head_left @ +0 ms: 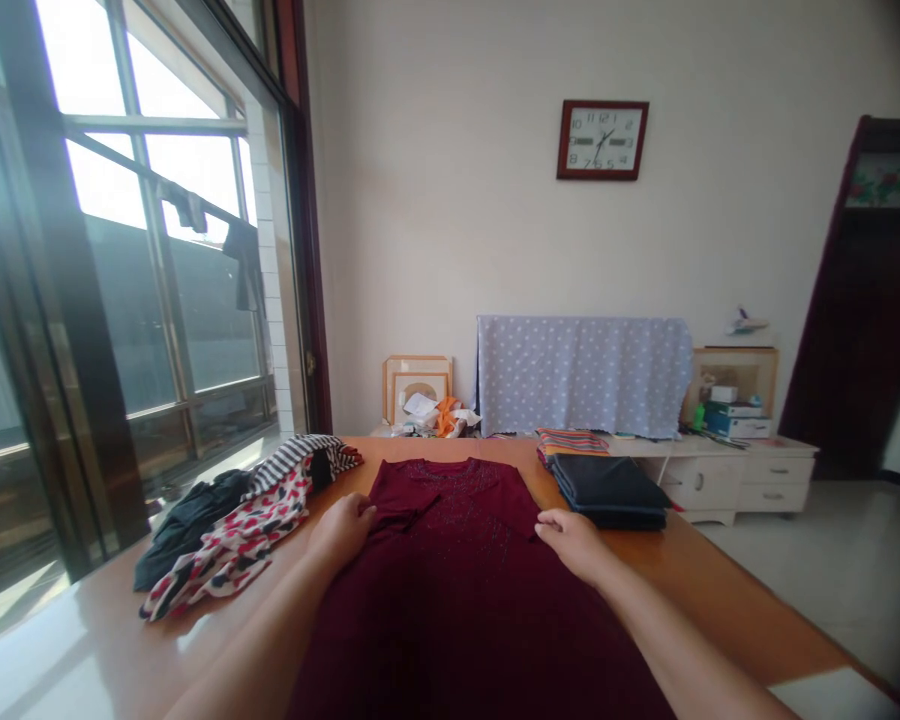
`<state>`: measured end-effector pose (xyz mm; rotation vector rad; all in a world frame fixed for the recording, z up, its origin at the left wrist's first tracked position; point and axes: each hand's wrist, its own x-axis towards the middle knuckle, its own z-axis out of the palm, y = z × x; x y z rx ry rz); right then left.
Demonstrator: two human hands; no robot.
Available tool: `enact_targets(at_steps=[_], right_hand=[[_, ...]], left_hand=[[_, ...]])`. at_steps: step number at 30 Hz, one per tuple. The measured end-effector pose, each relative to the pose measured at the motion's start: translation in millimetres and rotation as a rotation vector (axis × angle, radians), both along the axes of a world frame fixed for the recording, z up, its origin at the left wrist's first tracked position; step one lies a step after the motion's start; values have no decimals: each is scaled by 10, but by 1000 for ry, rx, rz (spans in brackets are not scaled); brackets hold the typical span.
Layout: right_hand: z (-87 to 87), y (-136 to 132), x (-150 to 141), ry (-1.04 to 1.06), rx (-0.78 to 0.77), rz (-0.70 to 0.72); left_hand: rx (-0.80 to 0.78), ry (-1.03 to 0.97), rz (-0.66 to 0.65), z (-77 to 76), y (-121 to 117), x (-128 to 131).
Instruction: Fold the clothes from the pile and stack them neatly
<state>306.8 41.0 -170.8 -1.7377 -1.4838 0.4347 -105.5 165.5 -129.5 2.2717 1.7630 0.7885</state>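
The dark red shirt [457, 600] lies spread on the table [712, 590] at 12 o'clock. The left grip [343, 530] rests on the folded sleeve [412, 508], I cannot tell if clenched; the right grip [574, 545] lies released on the shirt's edge.

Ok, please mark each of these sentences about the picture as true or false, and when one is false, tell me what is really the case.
The left hand and the right hand both touch the dark red top. True.
The wall clock is round. False: it is rectangular, with a dark red frame.
The pile of printed clothes lies on the floor. False: it lies on the table, near the window.
A stack of folded dark clothes lies to the right of the top. True.
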Motion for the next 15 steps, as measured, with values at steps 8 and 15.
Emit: enact_targets(at_steps=[8, 15], right_hand=[[25, 959, 142, 162, -74, -86], [-44, 1720, 249, 141, -36, -136]], left_hand=[[-4, 24, 18, -188, 956, 447], [-3, 52, 30, -403, 1707, 793]])
